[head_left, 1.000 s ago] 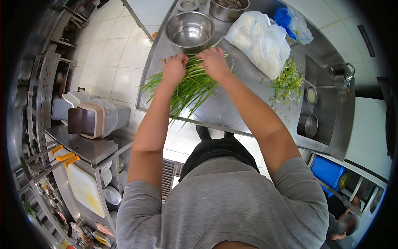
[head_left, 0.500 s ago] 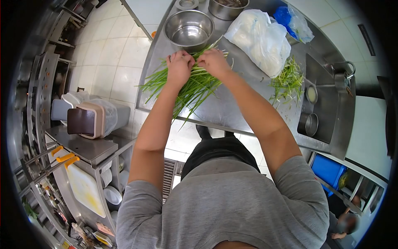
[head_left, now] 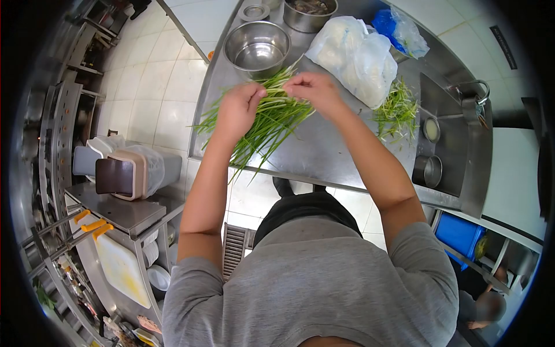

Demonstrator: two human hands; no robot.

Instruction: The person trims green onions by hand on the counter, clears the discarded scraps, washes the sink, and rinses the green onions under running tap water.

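Note:
A loose pile of long green onions lies on the steel counter, pale ends toward the back and green tips toward the front edge. My left hand is above the pile's left side, thumb and fingers closed on a thin stalk. Opposite it, my right hand pinches with thumb and forefinger at the pale end of the green onions. The short gap between both pinches shows pale stalk. Just behind the pile sits a steel bowl with nothing visible inside.
A plastic bag of white contents stands right of the bowl. Green trimmings lie beside the sink. Another steel pot holds dark food at the back. A bin is at left; another person is at lower right.
Both hands have come up off the pile and slightly toward me, the left also moving left. My right hand has turned more sideways. The view has shifted slightly.

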